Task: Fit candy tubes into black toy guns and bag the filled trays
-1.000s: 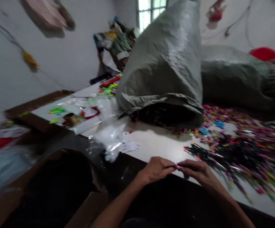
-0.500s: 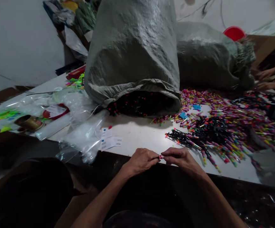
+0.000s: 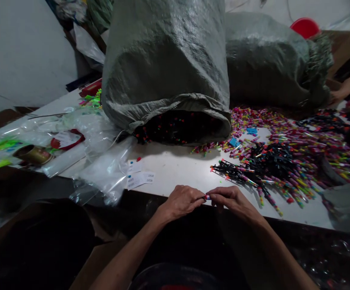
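Observation:
At the table's front edge, my left hand (image 3: 183, 200) and my right hand (image 3: 232, 198) meet fingertip to fingertip. Both are closed in a pinch on a small red-and-white piece (image 3: 207, 197), one end in each; the fingers cover most of it. To the right of my hands lies a heap of black sticks (image 3: 273, 159) with orange tips. Around it spreads a large pile of short multicoloured sticks (image 3: 310, 139), pink, yellow and purple. Behind my hands a large grey-green sack (image 3: 165, 60) gapes toward me, with dark, orange-tipped pieces inside.
A second sack (image 3: 265, 60) lies at the back right near a red bowl (image 3: 305, 27). Clear plastic bags (image 3: 102, 161), a brown tape roll (image 3: 32, 154) and paper labels (image 3: 141, 180) lie on the left. Another person's hand (image 3: 340, 94) shows at the far right.
My hands stay together on the small piece, which has turned slightly in the fingers. The view has tilted a little. The other person's hands at the right have shifted.

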The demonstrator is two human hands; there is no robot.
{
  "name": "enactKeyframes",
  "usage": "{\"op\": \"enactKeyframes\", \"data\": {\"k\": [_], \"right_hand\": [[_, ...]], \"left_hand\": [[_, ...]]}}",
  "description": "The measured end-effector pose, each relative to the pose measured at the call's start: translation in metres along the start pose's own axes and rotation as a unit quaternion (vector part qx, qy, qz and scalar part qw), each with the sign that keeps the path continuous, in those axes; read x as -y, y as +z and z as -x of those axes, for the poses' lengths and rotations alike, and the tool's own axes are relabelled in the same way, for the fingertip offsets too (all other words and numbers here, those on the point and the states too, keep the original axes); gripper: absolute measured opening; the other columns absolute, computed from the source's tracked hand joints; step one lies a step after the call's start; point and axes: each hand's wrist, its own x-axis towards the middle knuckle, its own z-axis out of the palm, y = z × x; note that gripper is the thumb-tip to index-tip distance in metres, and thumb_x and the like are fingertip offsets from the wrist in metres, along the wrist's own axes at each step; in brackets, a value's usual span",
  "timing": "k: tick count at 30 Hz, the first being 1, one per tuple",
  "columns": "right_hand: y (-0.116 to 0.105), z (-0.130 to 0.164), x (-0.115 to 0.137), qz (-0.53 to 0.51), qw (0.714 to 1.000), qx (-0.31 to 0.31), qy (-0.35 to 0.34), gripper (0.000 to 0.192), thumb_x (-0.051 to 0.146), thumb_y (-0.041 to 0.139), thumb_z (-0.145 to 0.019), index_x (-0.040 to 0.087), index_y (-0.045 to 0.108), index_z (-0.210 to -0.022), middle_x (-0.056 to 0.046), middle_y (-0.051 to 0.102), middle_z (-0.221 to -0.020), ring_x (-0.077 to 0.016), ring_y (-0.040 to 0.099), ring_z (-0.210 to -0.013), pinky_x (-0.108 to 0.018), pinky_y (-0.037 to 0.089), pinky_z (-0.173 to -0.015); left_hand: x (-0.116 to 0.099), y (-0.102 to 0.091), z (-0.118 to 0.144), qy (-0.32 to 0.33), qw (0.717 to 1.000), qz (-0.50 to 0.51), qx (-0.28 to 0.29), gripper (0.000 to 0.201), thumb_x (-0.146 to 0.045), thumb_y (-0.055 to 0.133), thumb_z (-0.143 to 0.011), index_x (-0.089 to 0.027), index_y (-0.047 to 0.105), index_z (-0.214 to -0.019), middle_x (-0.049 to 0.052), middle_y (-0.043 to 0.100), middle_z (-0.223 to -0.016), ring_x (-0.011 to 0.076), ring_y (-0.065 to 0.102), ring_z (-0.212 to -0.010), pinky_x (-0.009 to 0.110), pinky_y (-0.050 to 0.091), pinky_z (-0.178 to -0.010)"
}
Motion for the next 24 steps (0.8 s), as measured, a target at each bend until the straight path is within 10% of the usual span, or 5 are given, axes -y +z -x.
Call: {"op": "enactKeyframes", "data": {"k": [9, 14, 17, 20, 24], "right_hand": [[-0.009, -0.001, -0.008, 0.141, 0.990, 0.000, 0.002, 0.037, 0.050, 0.051, -0.084, 0.022, 0.072, -0.093, -0.002, 0.062, -0.068, -0.0149, 0.053, -0.056, -0.024, 0.039, -0.050], [-0.025, 0.001, -0.034, 0.153, 0.982, -0.106, 0.011, 0.043, 0.054, 0.048, -0.084, 0.021, 0.069, -0.101, -0.005, 0.067, -0.076, -0.0187, 0.060, -0.064, -0.028, 0.047, -0.059], [-0.046, 0.003, -0.051, 0.255, 0.943, -0.215, -0.020, 0.041, 0.054, 0.049, -0.083, 0.022, 0.069, -0.099, -0.008, 0.068, -0.098, -0.0250, 0.061, -0.090, -0.033, 0.048, -0.077], [-0.060, -0.013, -0.052, 0.394, 0.866, -0.301, -0.065, 0.039, 0.051, 0.049, -0.083, 0.021, 0.068, -0.099, -0.009, 0.064, -0.107, -0.0276, 0.056, -0.103, -0.037, 0.044, -0.085], [-0.058, -0.086, -0.028, 0.465, 0.846, -0.259, -0.010, 0.032, 0.037, 0.040, -0.091, 0.020, 0.065, -0.100, -0.007, 0.065, -0.098, -0.0187, 0.062, -0.084, -0.026, 0.042, -0.069]], "left_hand": [[0.000, 0.029, -0.011, -0.004, 0.999, -0.040, -0.036, 0.027, -0.035, 0.040, -0.092, -0.025, 0.062, -0.104, 0.001, 0.069, -0.098, 0.0166, 0.063, -0.091, 0.026, 0.042, -0.074], [0.018, 0.015, -0.011, 0.009, 0.992, -0.054, -0.110, 0.055, -0.046, 0.047, -0.088, -0.027, 0.032, -0.138, 0.008, 0.052, -0.131, 0.0210, 0.048, -0.119, 0.039, 0.031, -0.101], [0.048, -0.005, -0.011, -0.050, 0.985, -0.054, -0.154, 0.055, -0.045, 0.047, -0.088, -0.025, 0.033, -0.138, 0.008, 0.038, -0.143, 0.0211, 0.036, -0.130, 0.041, 0.024, -0.106], [0.083, -0.020, -0.033, -0.149, 0.973, -0.059, -0.164, 0.033, -0.032, 0.044, -0.090, -0.022, 0.053, -0.121, 0.006, 0.054, -0.128, 0.0184, 0.045, -0.121, 0.035, 0.029, -0.103], [0.106, -0.027, -0.093, -0.219, 0.959, -0.065, -0.170, 0.026, -0.023, 0.041, -0.089, -0.020, 0.060, -0.107, 0.007, 0.059, -0.114, 0.0205, 0.051, -0.111, 0.035, 0.034, -0.097]]}}
